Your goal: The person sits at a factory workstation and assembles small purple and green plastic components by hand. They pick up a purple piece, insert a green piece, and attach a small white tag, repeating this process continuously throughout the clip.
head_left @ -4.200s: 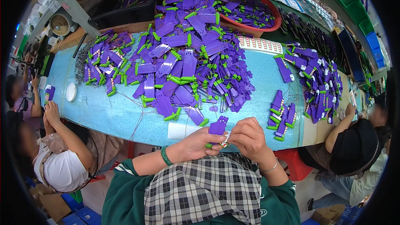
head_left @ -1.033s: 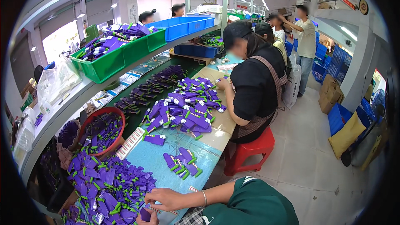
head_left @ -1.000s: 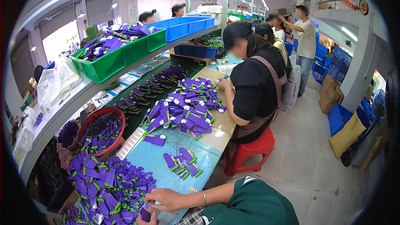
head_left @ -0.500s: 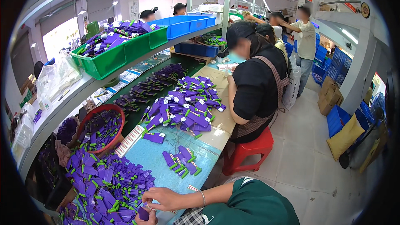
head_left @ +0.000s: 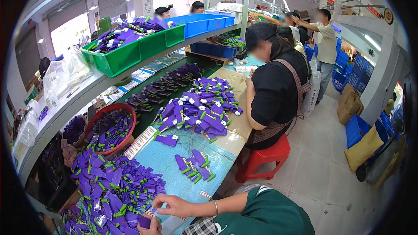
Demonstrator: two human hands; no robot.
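My right hand, a thin bracelet on its wrist, lies low over the blue table at the bottom edge, fingers stretched toward the big pile of purple and green pieces. Only part of my left hand shows at the lower rim; it is closed on a purple piece just under my right fingertips. A small striped label lies between the hands.
A short row of purple pieces lies on the table ahead. A red basin holds more. A seated person in black on a red stool works at another pile. Green bins and blue bins stand on the shelf.
About four seconds ago I looked straight down at the pile; the view has since swung right along the table. In the last second my hands have stayed at the near edge on the purple piece.
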